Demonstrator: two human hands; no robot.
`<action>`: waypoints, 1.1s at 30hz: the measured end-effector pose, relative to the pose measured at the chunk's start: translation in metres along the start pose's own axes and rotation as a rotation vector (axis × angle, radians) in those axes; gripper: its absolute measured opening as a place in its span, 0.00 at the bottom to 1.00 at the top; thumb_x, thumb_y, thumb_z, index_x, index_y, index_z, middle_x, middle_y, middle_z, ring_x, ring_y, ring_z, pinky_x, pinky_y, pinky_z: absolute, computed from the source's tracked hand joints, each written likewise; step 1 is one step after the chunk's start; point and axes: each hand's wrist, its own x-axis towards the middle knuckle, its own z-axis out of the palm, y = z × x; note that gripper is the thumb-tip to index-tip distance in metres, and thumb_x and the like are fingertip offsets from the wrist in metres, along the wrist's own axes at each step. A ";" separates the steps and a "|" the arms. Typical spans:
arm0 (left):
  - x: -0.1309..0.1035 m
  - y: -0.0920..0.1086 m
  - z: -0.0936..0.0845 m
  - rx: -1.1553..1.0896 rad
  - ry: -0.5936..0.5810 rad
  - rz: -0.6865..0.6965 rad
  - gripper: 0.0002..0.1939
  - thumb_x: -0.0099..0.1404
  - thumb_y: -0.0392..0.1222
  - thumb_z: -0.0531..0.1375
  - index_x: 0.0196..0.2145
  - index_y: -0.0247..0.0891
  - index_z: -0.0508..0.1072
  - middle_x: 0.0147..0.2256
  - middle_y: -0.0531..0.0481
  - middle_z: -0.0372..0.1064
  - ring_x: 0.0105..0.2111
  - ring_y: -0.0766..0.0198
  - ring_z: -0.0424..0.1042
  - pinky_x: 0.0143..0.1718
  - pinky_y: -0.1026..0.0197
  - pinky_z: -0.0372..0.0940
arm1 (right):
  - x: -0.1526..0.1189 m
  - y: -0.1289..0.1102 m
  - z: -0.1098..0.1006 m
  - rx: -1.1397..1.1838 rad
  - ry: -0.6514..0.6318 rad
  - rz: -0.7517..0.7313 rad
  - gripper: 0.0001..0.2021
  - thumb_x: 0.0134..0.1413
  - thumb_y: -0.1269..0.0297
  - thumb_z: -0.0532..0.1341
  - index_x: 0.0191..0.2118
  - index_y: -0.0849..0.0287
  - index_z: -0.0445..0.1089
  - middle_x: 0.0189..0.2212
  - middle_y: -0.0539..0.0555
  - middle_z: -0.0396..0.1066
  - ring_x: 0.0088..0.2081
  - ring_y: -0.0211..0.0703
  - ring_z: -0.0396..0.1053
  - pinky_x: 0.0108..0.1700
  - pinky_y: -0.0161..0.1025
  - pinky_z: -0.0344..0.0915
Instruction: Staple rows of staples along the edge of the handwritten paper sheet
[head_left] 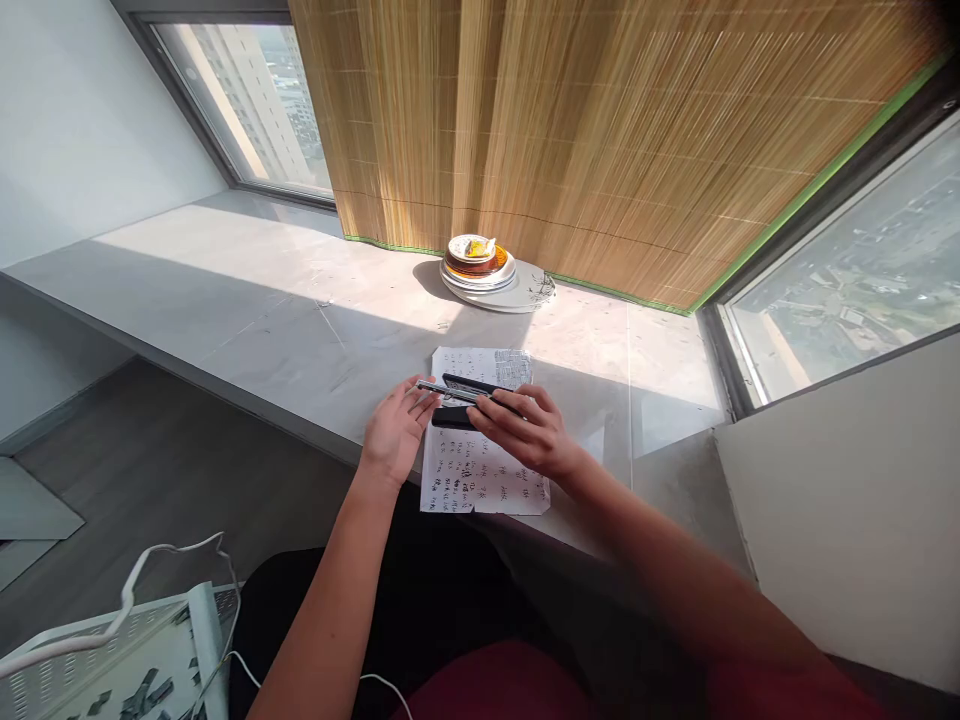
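My right hand (pixel 525 430) is closed on a slim silver-and-black object (pixel 450 391), held level above the paper. The fingers of my left hand (pixel 399 428) touch its left end, with the thumb and fingertips close together. Behind and below it lies a black case (pixel 452 418), its two dark halves apart; part of it is hidden by my right fingers. Under everything, a white sheet of paper (pixel 491 490) with rows of handwriting lies at the counter's front edge.
A stack of plates (pixel 480 285) with a small yellow packet (pixel 478 247) on top stands at the back. A bamboo blind (pixel 562 150) hangs behind the stone counter (pixel 262 330). At the lower left is a white rack (pixel 112 660) with a white cable.
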 end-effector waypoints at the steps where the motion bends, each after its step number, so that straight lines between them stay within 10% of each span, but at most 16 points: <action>1: -0.001 0.000 0.000 -0.068 -0.007 -0.070 0.14 0.80 0.44 0.54 0.53 0.35 0.74 0.59 0.37 0.74 0.57 0.55 0.77 0.65 0.51 0.70 | 0.001 -0.003 -0.002 0.029 -0.070 -0.010 0.18 0.74 0.67 0.57 0.59 0.36 0.75 0.55 0.47 0.80 0.57 0.50 0.76 0.57 0.54 0.71; 12: -0.009 0.002 -0.003 -0.144 0.019 -0.064 0.12 0.78 0.30 0.56 0.48 0.29 0.80 0.51 0.38 0.80 0.54 0.58 0.80 0.66 0.55 0.71 | -0.002 -0.004 -0.004 0.124 -0.158 0.031 0.17 0.74 0.63 0.59 0.58 0.32 0.75 0.55 0.43 0.80 0.56 0.49 0.76 0.59 0.53 0.71; 17: -0.014 0.003 -0.009 -0.050 0.102 0.006 0.13 0.78 0.28 0.55 0.49 0.30 0.79 0.53 0.36 0.79 0.55 0.56 0.80 0.65 0.54 0.72 | 0.005 -0.004 0.005 0.096 0.213 0.202 0.13 0.69 0.66 0.64 0.52 0.39 0.80 0.48 0.49 0.83 0.49 0.52 0.77 0.54 0.56 0.72; 20: -0.024 0.009 -0.009 0.088 0.150 0.115 0.11 0.76 0.34 0.62 0.54 0.33 0.78 0.53 0.37 0.80 0.51 0.55 0.81 0.62 0.51 0.74 | 0.014 -0.004 0.009 0.202 0.418 0.440 0.08 0.63 0.63 0.69 0.46 0.46 0.82 0.41 0.53 0.83 0.42 0.52 0.76 0.46 0.52 0.73; 26: -0.043 0.017 0.002 0.433 0.080 0.192 0.26 0.60 0.55 0.77 0.50 0.39 0.81 0.39 0.43 0.83 0.42 0.50 0.82 0.46 0.49 0.78 | 0.016 0.006 0.019 0.415 0.262 0.699 0.10 0.52 0.59 0.75 0.42 0.50 0.84 0.34 0.50 0.80 0.32 0.44 0.73 0.38 0.44 0.71; 33: -0.051 0.005 0.017 0.554 -0.032 0.129 0.24 0.58 0.56 0.77 0.45 0.42 0.76 0.32 0.49 0.81 0.31 0.58 0.78 0.28 0.62 0.70 | 0.017 -0.002 0.011 0.268 0.344 0.349 0.23 0.60 0.51 0.72 0.59 0.51 0.78 0.50 0.60 0.78 0.52 0.58 0.74 0.52 0.56 0.74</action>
